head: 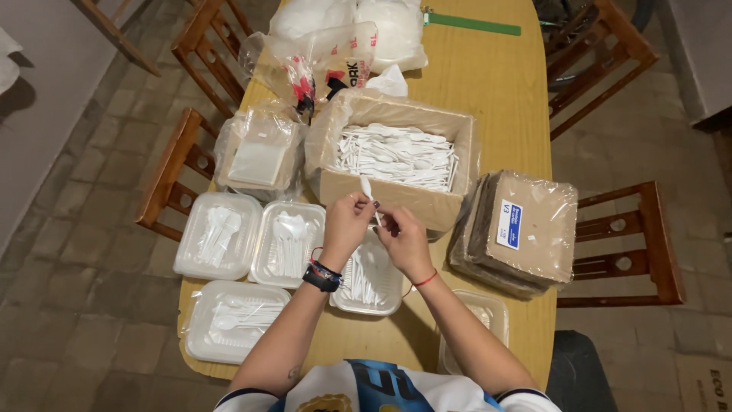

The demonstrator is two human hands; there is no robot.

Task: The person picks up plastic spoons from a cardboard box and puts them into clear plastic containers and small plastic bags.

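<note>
My left hand and my right hand meet over the table in front of a cardboard box full of white plastic cutlery. Together they pinch a white plastic spoon, its bowl pointing up toward the box. Just below my hands sits a clear tray with several plastic utensils in it. Three more clear trays of white cutlery lie to the left: one, another and a third nearer me.
A wrapped stack of brown trays lies right of the box. A bagged pile of clear containers and plastic bags sit at the back left. A clear container stands by my right arm. Wooden chairs ring the table.
</note>
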